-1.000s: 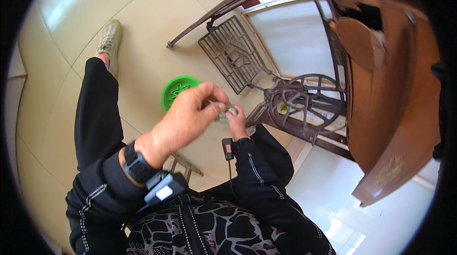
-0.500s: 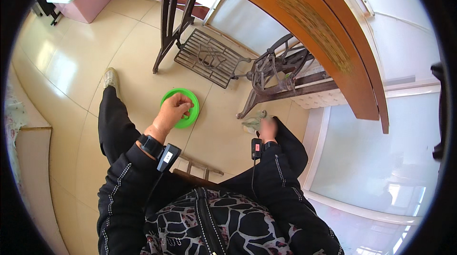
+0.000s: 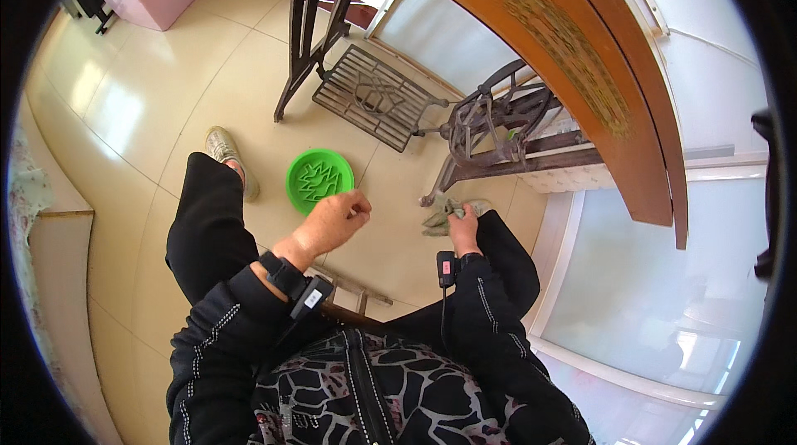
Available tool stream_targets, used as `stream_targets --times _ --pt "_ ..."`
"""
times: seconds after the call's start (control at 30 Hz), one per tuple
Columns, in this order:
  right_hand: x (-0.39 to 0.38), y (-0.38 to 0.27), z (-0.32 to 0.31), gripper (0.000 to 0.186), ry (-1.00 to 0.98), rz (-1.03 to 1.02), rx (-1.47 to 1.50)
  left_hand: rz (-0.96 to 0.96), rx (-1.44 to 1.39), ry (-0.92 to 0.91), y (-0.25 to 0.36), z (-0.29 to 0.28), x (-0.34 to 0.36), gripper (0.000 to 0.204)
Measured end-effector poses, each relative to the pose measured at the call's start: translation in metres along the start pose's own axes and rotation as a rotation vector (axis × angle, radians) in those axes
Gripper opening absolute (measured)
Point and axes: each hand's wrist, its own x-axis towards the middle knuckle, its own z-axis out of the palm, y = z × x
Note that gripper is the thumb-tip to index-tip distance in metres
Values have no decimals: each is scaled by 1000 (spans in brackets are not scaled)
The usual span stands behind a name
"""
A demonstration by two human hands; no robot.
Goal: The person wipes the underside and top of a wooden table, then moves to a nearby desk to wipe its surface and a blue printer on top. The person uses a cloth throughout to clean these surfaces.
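My left hand (image 3: 332, 221), its fingers curled together, is just below and right of a round green bowl (image 3: 294, 182) with a raised maze pattern inside, which rests on the tiled floor. What those fingers hold, if anything, I cannot make out. My right hand (image 3: 463, 232) grips a crumpled grey-green cloth (image 3: 440, 214) farther right, above my right leg and beside that foot.
An old iron treadle stand (image 3: 365, 96) and its wooden top (image 3: 614, 71) occupy the upper right. A pink lidded bin (image 3: 158, 5) is at the upper left, a wooden stool (image 3: 362, 302) lies beneath me, and frosted panels (image 3: 631, 287) stand at right.
A second ago my hands were together at the cloth; they have separated. Since half a second ago my left hand has moved right and down, uncovering the bowl. The view has also shifted.
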Motion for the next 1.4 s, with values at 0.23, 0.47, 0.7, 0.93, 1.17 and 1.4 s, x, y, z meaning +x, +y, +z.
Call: stream_targets --times 0.23,0.47,0.7,0.93,1.17,1.4 --pt "4 -6 15 40 -97 -322 -297 225 -73 -51 38 4 -16 15" --pt "44 -19 36 32 -257 -651 -433 286 -51 -16 62 -23 -35 23" --pt "92 -13 55 23 -376 -697 -848 290 -22 -9 57 -40 -45 24" --pt "121 15 67 23 -422 -607 -1333 172 15 27 39 -58 -49 31" --pt "142 30 92 28 -429 -492 -1418 62 -3 20 24 -59 -55 33" --pt "172 28 106 28 -342 -432 -1327 47 -21 62 14 -47 -50 22"
